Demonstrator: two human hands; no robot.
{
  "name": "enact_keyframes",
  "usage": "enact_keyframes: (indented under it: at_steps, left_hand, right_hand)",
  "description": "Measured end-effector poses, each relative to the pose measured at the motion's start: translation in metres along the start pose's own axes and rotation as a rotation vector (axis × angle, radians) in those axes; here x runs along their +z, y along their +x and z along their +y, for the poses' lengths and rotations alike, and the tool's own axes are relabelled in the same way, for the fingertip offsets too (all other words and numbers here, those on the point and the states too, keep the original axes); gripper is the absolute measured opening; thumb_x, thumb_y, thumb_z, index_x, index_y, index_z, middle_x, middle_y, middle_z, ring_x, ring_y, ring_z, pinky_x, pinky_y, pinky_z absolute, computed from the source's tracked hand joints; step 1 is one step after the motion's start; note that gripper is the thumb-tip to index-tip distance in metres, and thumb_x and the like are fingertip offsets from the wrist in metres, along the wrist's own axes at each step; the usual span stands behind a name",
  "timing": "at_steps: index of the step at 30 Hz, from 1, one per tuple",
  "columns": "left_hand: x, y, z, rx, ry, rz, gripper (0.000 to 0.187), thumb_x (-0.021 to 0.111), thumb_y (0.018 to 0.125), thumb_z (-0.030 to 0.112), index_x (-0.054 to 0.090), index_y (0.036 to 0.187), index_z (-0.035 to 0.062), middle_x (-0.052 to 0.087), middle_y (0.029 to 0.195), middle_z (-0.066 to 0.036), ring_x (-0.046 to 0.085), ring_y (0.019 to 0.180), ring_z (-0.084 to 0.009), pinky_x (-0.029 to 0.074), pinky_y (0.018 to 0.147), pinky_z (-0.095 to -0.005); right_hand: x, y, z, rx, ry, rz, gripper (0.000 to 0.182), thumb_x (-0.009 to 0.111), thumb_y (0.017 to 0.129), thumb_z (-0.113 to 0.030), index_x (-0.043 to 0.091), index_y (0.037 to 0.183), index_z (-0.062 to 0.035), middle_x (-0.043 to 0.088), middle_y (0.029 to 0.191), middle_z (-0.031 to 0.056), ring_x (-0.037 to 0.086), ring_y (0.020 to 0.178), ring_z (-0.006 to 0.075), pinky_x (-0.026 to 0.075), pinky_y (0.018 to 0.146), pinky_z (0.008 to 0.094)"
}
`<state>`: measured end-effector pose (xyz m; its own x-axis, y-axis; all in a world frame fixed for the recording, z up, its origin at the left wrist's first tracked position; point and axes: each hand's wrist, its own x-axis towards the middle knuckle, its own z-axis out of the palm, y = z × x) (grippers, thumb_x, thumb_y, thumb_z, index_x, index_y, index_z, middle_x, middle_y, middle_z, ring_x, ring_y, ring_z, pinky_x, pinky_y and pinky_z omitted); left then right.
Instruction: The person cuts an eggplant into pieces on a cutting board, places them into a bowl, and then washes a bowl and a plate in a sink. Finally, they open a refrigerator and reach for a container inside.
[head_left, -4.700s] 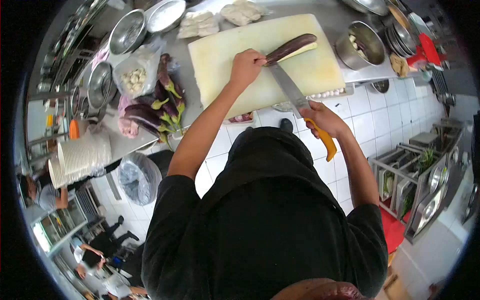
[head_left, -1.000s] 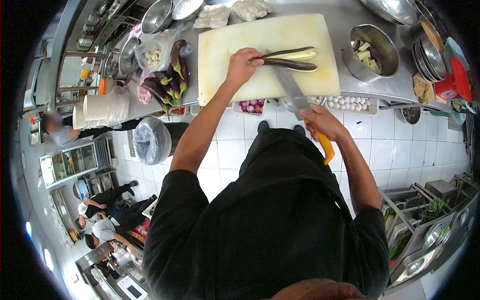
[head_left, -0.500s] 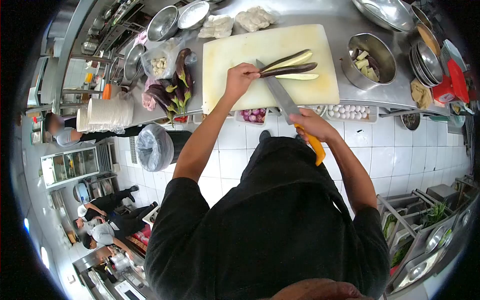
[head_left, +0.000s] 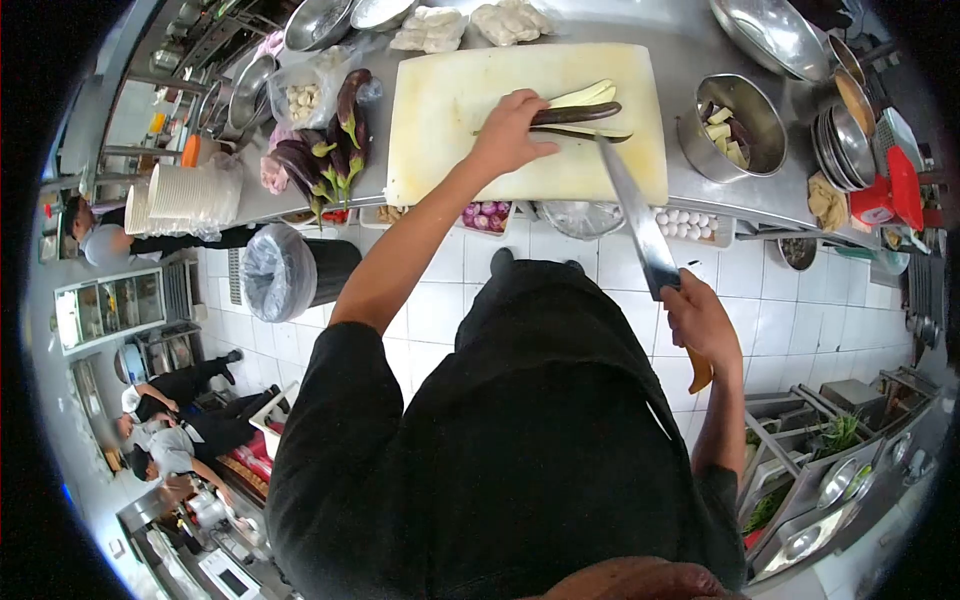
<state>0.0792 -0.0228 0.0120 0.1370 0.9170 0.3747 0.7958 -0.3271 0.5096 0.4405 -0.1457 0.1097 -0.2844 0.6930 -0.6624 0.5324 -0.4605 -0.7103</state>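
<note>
Long eggplant strips [head_left: 577, 115], some with purple skin up and some with pale flesh showing, lie on the white cutting board [head_left: 430, 100]. My left hand [head_left: 510, 132] rests over their left ends, thumb apart from the fingers. What its fingertips press on is partly hidden. In my right hand [head_left: 702, 318] is the handle of a large knife [head_left: 640, 225]. The blade points up and left, its tip at the board's front part, close to the lowest strip. A steel pot [head_left: 733, 130] right of the board contains cut eggplant pieces. Whole eggplants [head_left: 335, 150] lie left of the board.
Bagged garlic [head_left: 303, 100], stacked white containers [head_left: 180, 198] and steel bowls [head_left: 320, 22] stand at the left. Below the counter edge are onions [head_left: 486, 215] and eggs [head_left: 685, 224]. A lined bin [head_left: 280, 272] is on the floor. Co-workers [head_left: 170, 450] are at the far left.
My left hand has turned and moved over the strips, which now lie closer together. My right hand has drawn the knife down and right, away from the strips' middle.
</note>
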Motion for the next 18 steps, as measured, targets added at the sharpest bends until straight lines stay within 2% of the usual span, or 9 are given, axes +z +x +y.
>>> enact_keyframes:
  at_steps: [1, 4, 5, 9, 12, 18]
  left_hand:
    - [0.009, 0.004, 0.007, -0.012, 0.009, 0.002, 0.047, 0.079, 0.074, 0.021, 0.065, 0.114, 0.0017, 0.062, 0.116, -0.014, 0.060, 0.109, -0.0320, 0.048, 0.097, -0.0374]
    - [0.017, 0.016, 0.009, -0.067, -0.010, -0.024, 0.044, 0.078, 0.074, 0.020, 0.064, 0.111, 0.0018, 0.063, 0.114, -0.014, 0.061, 0.106, -0.0321, 0.048, 0.094, -0.0387]
    - [0.018, 0.017, 0.007, -0.090, -0.022, -0.044, 0.043, 0.078, 0.074, 0.019, 0.064, 0.110, 0.0018, 0.063, 0.113, -0.014, 0.062, 0.104, -0.0321, 0.049, 0.093, -0.0392]
    - [0.017, 0.013, 0.004, -0.066, -0.083, -0.031, 0.040, 0.078, 0.074, 0.017, 0.065, 0.109, 0.0013, 0.066, 0.107, -0.014, 0.063, 0.098, -0.0327, 0.051, 0.088, -0.0401]
    - [0.016, 0.009, 0.006, -0.033, -0.100, -0.010, 0.037, 0.077, 0.075, 0.015, 0.066, 0.107, 0.0011, 0.067, 0.106, -0.014, 0.064, 0.097, -0.0331, 0.051, 0.087, -0.0399]
    - [0.016, 0.004, 0.009, -0.063, -0.110, -0.010, 0.034, 0.076, 0.075, 0.013, 0.067, 0.106, 0.0017, 0.067, 0.108, -0.014, 0.063, 0.100, -0.0333, 0.051, 0.089, -0.0396]
  right_hand:
    - [0.000, 0.000, 0.003, -0.040, -0.106, 0.075, 0.019, 0.053, 0.098, -0.019, 0.051, 0.091, -0.0010, 0.055, 0.060, 0.0091, 0.057, 0.051, 0.0221, 0.046, 0.048, 0.0353]
    - [0.008, 0.000, 0.001, -0.165, -0.378, 0.254, 0.018, 0.052, 0.097, -0.017, 0.049, 0.093, 0.0001, 0.061, 0.065, 0.0215, 0.062, 0.059, 0.0408, 0.049, 0.055, 0.0451]
    - [0.010, 0.000, -0.005, -0.191, -0.420, 0.273, 0.015, 0.050, 0.096, -0.014, 0.049, 0.095, 0.0008, 0.061, 0.070, 0.0298, 0.061, 0.070, 0.0512, 0.049, 0.062, 0.0539]
    - [0.019, 0.010, -0.010, -0.302, -0.627, 0.361, 0.017, 0.049, 0.096, -0.017, 0.048, 0.098, 0.0004, 0.062, 0.071, 0.0303, 0.062, 0.070, 0.0494, 0.047, 0.066, 0.0595]
    - [0.025, 0.016, -0.027, -0.270, -0.694, 0.367, 0.016, 0.049, 0.096, -0.016, 0.048, 0.099, -0.0001, 0.063, 0.071, 0.0291, 0.062, 0.070, 0.0495, 0.048, 0.066, 0.0594]
    - [0.036, 0.034, -0.035, -0.373, -0.820, 0.391, 0.017, 0.050, 0.095, -0.015, 0.048, 0.102, -0.0005, 0.065, 0.074, 0.0279, 0.063, 0.071, 0.0486, 0.049, 0.066, 0.0591]
